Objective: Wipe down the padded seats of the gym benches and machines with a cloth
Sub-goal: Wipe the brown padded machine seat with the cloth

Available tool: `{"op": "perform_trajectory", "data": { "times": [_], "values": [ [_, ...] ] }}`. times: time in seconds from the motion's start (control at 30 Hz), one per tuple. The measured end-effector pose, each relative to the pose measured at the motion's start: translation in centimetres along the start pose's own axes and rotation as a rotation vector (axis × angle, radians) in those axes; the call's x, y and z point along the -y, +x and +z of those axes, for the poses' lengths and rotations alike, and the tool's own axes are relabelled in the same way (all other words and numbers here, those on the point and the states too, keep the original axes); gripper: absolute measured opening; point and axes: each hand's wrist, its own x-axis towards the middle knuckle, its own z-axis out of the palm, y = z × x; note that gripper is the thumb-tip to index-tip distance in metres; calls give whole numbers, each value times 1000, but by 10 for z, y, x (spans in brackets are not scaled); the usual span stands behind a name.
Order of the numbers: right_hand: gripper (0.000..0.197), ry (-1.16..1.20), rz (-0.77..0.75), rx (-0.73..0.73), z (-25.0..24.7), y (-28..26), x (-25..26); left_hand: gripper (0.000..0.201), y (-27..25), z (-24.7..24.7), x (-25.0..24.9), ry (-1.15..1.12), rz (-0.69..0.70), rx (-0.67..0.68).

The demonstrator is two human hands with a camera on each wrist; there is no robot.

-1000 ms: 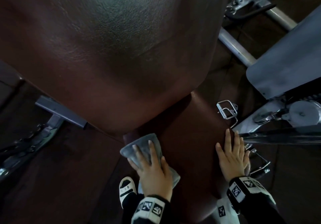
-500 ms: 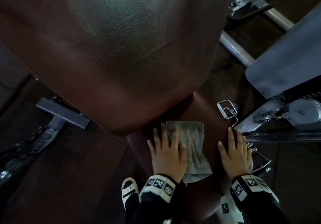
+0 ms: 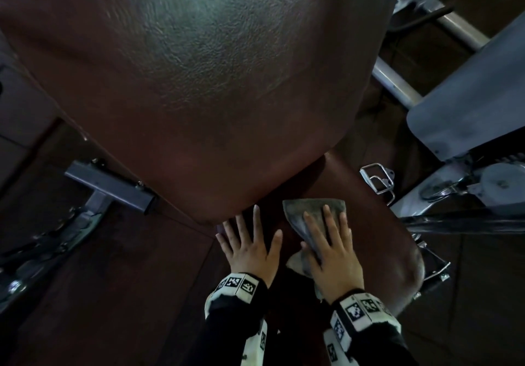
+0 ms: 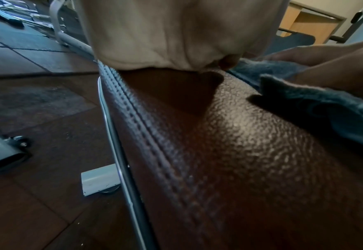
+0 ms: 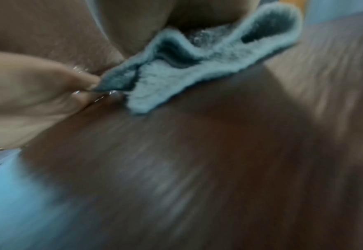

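Note:
The brown padded seat (image 3: 380, 223) lies below the big brown back pad (image 3: 199, 81). A grey cloth (image 3: 315, 209) is spread on the seat, and my right hand (image 3: 332, 249) presses on it with straight fingers. My left hand (image 3: 250, 246) lies flat and bare on the seat's left part, fingers spread, close to the back pad. The left wrist view shows the stitched seat edge (image 4: 146, 135), the cloth (image 4: 326, 108) and the right hand (image 4: 336, 67) on it. In the blurred right wrist view the cloth (image 5: 197, 71) is rumpled next to my thumb (image 5: 47, 91).
A grey metal frame tube (image 3: 113, 186) sticks out at the left under the back pad. A chrome loop handle (image 3: 377, 178) hangs by the seat's right edge. A grey pad (image 3: 468, 104), a pulley (image 3: 500, 184) and a white tube (image 3: 397, 87) stand at the right. Dark floor tiles surround the bench.
The cloth passed from under my left hand to under my right hand and moved rightward across the seat. My right hand left the seat's right edge; my left hand now rests bare.

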Motion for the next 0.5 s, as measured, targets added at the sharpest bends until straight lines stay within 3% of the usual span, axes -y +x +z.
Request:
{"op": "perform_trajectory", "data": {
  "times": [0.17, 0.23, 0.37, 0.47, 0.5],
  "values": [
    [62, 86, 128, -111, -30, 29, -40, 77, 0, -7, -2, 55, -4, 117],
    [63, 75, 152, -86, -39, 46, -57, 73, 0, -9, -4, 49, -8, 154],
    [60, 78, 155, -46, -52, 76, -59, 73, 0, -12, -6, 62, -17, 192],
    [53, 4, 21, -105, -57, 104, -52, 74, 2, -11, -4, 73, -29, 219],
    [52, 34, 55, -63, -60, 118, -53, 73, 3, -10, -4, 73, -32, 222]
  ]
}}
